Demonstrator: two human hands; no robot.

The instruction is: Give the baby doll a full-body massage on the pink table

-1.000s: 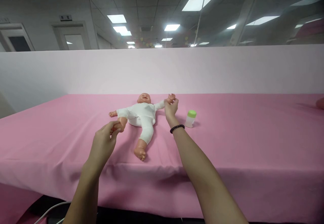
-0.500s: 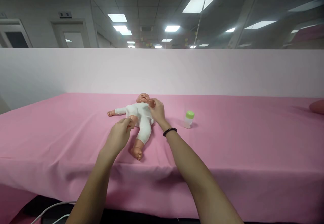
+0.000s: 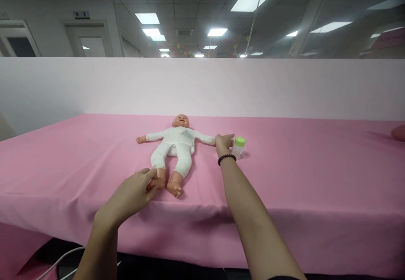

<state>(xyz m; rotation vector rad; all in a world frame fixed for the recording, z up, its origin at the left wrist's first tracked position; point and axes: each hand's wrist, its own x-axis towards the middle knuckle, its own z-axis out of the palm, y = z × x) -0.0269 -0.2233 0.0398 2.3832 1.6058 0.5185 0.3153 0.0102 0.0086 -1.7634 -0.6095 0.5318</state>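
A baby doll (image 3: pixel 179 140) in a white suit lies on its back on the pink cloth, arms spread, both legs toward the front edge. My left hand (image 3: pixel 136 191) is at the doll's foot on the left, its thumb and fingers around that foot. At the end of the doll's outstretched arm on the right is my right hand (image 3: pixel 224 141), with a dark beaded band on the wrist. Its fingers are partly spread and cover the doll's hand. Just right of those fingers stands a small clear bottle (image 3: pixel 238 148) with a green lid.
The pink-covered table (image 3: pixel 300 174) spans the view, with a low white partition (image 3: pixel 202 88) behind it. A skin-coloured object (image 3: pixel 398 132) is cut off at the right edge. White cables (image 3: pixel 65 255) hang at the lower left.
My right hand has moved right from the doll's chest side, and the doll's arm now stretches out. My left hand came nearer, and the doll's raised leg is now down.
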